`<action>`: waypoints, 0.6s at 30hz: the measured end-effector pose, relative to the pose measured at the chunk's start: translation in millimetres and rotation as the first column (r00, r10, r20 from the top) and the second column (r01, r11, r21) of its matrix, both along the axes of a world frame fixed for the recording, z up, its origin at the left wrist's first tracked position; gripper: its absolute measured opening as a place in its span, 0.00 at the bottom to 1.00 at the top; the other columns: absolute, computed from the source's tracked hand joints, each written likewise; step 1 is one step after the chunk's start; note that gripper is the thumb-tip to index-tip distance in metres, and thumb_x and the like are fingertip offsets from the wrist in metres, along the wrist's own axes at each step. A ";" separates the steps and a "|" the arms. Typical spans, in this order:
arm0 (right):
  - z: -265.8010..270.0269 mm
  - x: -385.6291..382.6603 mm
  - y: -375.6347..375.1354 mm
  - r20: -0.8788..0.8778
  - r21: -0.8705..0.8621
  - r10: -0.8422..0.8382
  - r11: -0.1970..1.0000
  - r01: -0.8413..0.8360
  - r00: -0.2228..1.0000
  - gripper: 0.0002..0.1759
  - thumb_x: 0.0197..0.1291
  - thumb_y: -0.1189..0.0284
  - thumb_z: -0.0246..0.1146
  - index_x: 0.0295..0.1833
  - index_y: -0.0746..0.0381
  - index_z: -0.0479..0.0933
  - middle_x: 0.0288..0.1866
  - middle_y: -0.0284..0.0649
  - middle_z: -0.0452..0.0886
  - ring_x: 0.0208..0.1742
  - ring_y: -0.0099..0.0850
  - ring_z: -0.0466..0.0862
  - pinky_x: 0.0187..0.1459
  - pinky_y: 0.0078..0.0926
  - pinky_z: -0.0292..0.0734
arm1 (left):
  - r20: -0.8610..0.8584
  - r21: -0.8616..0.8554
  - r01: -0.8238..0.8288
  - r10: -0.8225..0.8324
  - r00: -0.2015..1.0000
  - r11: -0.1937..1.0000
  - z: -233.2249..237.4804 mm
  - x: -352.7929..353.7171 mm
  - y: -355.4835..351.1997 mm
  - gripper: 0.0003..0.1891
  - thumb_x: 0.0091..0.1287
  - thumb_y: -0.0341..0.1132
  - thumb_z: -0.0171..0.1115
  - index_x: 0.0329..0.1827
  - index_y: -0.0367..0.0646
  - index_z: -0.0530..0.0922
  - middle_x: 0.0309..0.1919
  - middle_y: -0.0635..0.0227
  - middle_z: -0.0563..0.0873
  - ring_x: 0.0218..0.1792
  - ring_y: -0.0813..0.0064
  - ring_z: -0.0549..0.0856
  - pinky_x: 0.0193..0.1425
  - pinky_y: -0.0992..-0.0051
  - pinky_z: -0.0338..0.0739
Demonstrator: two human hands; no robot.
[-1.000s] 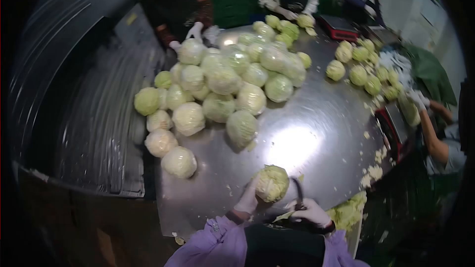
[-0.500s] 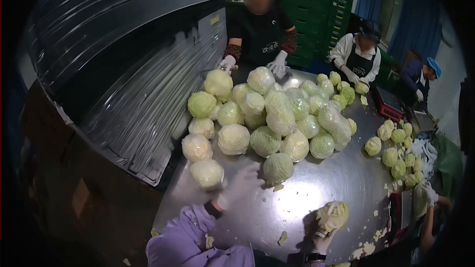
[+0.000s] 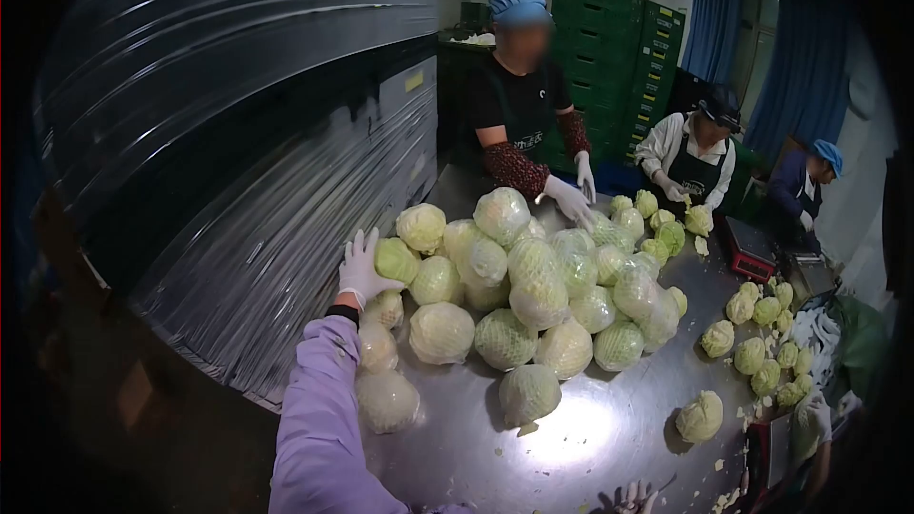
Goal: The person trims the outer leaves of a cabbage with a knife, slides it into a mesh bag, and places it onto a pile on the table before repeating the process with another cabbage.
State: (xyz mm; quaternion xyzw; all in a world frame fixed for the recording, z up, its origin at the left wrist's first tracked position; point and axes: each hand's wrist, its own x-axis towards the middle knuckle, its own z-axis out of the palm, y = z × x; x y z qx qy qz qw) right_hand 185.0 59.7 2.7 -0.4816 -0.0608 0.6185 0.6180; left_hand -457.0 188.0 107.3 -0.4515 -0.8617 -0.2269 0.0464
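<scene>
My left hand [image 3: 367, 269], in a white glove, reaches to the far left of the pile. Its fingers are spread against the left side of a green cabbage [image 3: 396, 262], with the thumb along its lower edge. Around that cabbage lie several others, many in clear film and foam net, such as a pale wrapped cabbage [image 3: 441, 333]. At the bottom edge my right hand [image 3: 635, 498] is partly cut off; its gloved fingers are apart and nothing shows in them. An unwrapped cabbage [image 3: 700, 417] sits on the metal table [image 3: 457, 447], up and right of that hand.
Across the pile a co-worker [image 3: 524, 105] has gloved hands over the cabbages. Two more people work at the right, near a red scale [image 3: 747, 247] and small cabbages [image 3: 749, 355]. Film-wrapped stacks [image 3: 286, 228] line the left. Green crates [image 3: 595, 48] stand behind.
My left hand has gone forward to the green cabbage at the pile's left. My right hand has let go of a cabbage, now on the table, and drawn back. The view has tilted up.
</scene>
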 end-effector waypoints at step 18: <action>16.9 -59.5 -16.2 0.025 -0.127 0.520 0.849 -0.514 0.854 0.23 0.67 0.58 0.57 0.56 0.66 0.70 0.41 0.44 0.81 0.21 0.26 0.77 0.21 0.23 0.74 | 0.529 0.596 -0.402 -0.716 -0.455 0.695 3.7 114.8 -49.1 0.41 0.65 0.69 0.44 0.73 0.49 0.60 0.70 0.57 0.66 0.67 0.53 0.70 0.64 0.51 0.72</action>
